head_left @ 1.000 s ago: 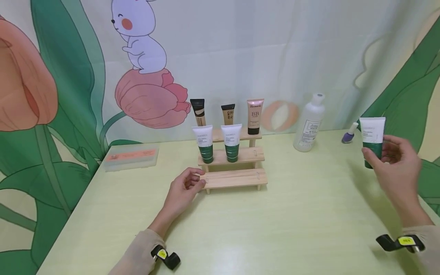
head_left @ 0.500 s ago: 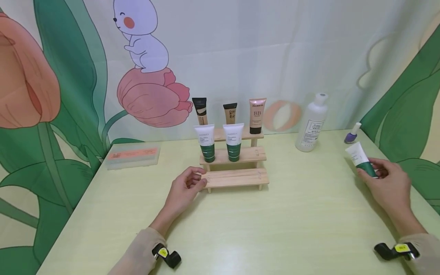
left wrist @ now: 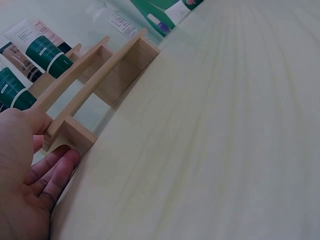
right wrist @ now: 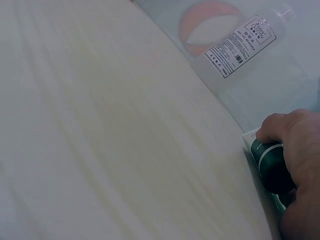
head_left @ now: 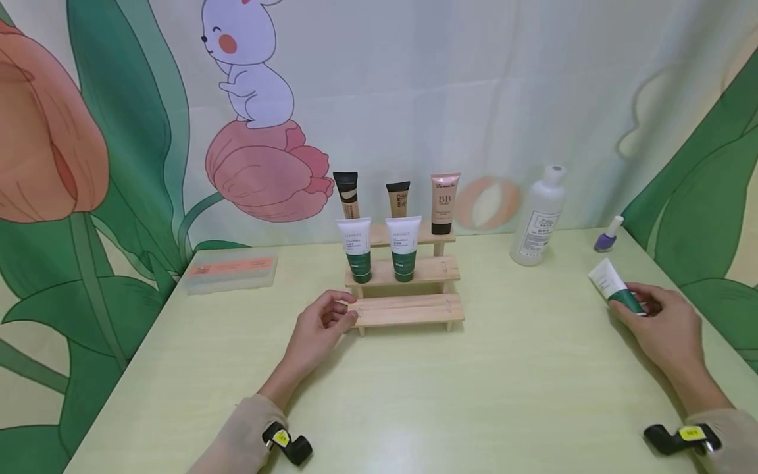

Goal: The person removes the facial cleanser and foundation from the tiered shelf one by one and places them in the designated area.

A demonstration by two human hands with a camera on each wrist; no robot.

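Observation:
My left hand (head_left: 320, 322) pinches the left end of the lowest step of a small three-tier wooden display stand (head_left: 408, 311). Two white-and-green squeeze tubes (head_left: 404, 249) stand upright on the middle step. On the top step are a black-capped tan tube (head_left: 349, 197), a second tan tube (head_left: 398, 197) and a pink BB cream tube (head_left: 445, 201). At the right side of the table, my right hand (head_left: 666, 326) holds another white-and-green squeeze tube (head_left: 612, 284) by its green end. It lies slanted, low at the tabletop, its white end pointing away to the left.
A white bottle of gel remover (head_left: 537, 217) stands at the back, right of the stand. Near the right edge is a purple nail polish bottle (head_left: 608, 236). A flat translucent case (head_left: 231, 271) lies at the back left. A printed curtain (head_left: 385, 99) hangs behind the table (head_left: 414, 401).
My right hand has lowered the squeeze tube from upright above the table to a slanted lie at the tabletop, shifting slightly left. My left hand keeps its place on the stand.

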